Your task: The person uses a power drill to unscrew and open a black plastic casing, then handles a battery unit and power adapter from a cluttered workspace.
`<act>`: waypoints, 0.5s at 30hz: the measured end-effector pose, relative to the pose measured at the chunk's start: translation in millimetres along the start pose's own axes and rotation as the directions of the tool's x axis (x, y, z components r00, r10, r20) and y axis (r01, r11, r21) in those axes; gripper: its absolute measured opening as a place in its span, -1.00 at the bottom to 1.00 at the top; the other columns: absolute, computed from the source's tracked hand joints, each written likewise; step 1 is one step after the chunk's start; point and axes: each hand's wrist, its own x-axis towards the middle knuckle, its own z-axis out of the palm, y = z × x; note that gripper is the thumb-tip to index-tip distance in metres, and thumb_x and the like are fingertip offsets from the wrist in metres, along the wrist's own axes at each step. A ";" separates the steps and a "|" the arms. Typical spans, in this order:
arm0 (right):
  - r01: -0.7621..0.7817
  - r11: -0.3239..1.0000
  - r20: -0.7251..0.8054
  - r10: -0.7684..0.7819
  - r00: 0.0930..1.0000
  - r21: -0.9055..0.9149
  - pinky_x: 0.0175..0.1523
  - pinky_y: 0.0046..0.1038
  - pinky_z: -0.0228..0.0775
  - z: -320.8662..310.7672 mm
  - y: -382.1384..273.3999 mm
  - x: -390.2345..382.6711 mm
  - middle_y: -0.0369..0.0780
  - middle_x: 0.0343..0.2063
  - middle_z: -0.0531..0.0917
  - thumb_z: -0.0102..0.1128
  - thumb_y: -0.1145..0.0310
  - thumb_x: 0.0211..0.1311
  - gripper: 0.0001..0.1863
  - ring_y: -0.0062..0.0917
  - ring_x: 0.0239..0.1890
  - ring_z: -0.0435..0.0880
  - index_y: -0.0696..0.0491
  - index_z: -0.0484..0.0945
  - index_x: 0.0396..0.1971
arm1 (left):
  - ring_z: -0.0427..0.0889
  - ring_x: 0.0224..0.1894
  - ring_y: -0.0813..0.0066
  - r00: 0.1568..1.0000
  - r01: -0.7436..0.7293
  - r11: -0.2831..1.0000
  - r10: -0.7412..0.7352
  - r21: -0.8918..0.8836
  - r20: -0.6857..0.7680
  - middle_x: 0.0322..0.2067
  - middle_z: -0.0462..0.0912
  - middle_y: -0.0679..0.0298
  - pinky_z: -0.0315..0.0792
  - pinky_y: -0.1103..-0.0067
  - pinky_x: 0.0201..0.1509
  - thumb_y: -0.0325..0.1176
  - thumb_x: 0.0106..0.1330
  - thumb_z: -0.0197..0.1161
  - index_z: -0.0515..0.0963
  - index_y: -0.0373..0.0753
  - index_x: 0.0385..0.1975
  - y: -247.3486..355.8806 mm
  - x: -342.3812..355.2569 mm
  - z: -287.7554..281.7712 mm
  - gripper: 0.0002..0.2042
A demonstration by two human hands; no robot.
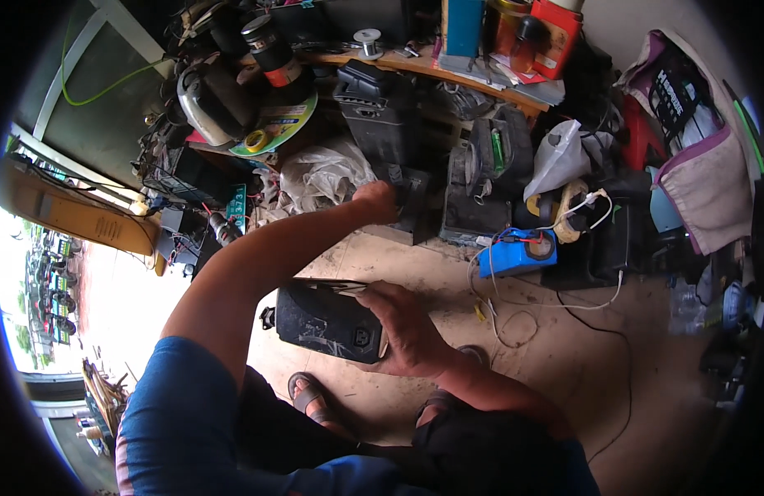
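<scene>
My right hand (405, 332) grips the end of a scuffed black battery case (328, 324), its thumb on the upper edge. The case hangs above the floor in front of my feet, with a black fitting at its left end. My left arm reaches across and forward. My left hand (377, 203) is closed beside a dark open box (411, 207) on the floor; what its fingers hold, if anything, is hidden. Just behind it stands a tall black case (378, 124). A crumpled translucent plastic bag (320, 175) lies to the left of that hand.
To the right lie a blue battery pack (518, 253) with white cables and more black cases (489, 182). A cluttered wooden shelf (423, 64) runs along the back, with a kettle (212, 106) at its left. A thin black cable (626, 364) crosses the floor.
</scene>
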 end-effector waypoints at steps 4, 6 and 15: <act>0.004 1.000 0.039 -0.004 0.999 0.009 0.32 -0.08 0.48 -0.6 -5.3 2.2 -0.02 0.25 0.40 0.79 0.22 -0.22 0.18 -0.03 0.26 0.49 0.06 0.27 0.48 | 0.80 -0.35 0.27 0.984 0.091 0.971 -0.053 -0.220 0.173 -0.41 0.79 0.12 0.70 0.37 -0.26 -0.21 0.00 0.54 0.76 -0.30 -0.32 -40.1 13.1 -3.2 -0.68; -0.008 1.000 0.035 0.008 0.999 0.013 0.32 -0.08 0.48 -1.0 -2.5 0.7 -0.02 0.25 0.40 0.79 0.22 -0.21 0.18 -0.03 0.27 0.49 0.07 0.27 0.48 | 0.78 -0.35 0.30 0.975 0.127 0.926 -0.050 -0.356 0.218 -0.43 0.78 0.16 0.69 0.40 -0.30 -0.22 -0.02 0.59 0.75 -0.30 -0.34 -40.3 9.0 -11.8 -0.68; 0.010 0.999 0.020 -0.011 1.000 0.042 0.32 -0.12 0.49 7.4 -6.0 4.3 -0.05 0.23 0.41 0.78 0.23 -0.23 0.17 -0.06 0.25 0.51 0.05 0.27 0.47 | 0.66 -0.49 0.37 0.963 0.268 0.362 -0.098 -0.893 0.249 -0.50 0.71 0.18 0.50 0.44 -0.47 -0.29 0.31 0.48 0.69 -0.30 -0.40 -76.1 17.4 6.2 -0.80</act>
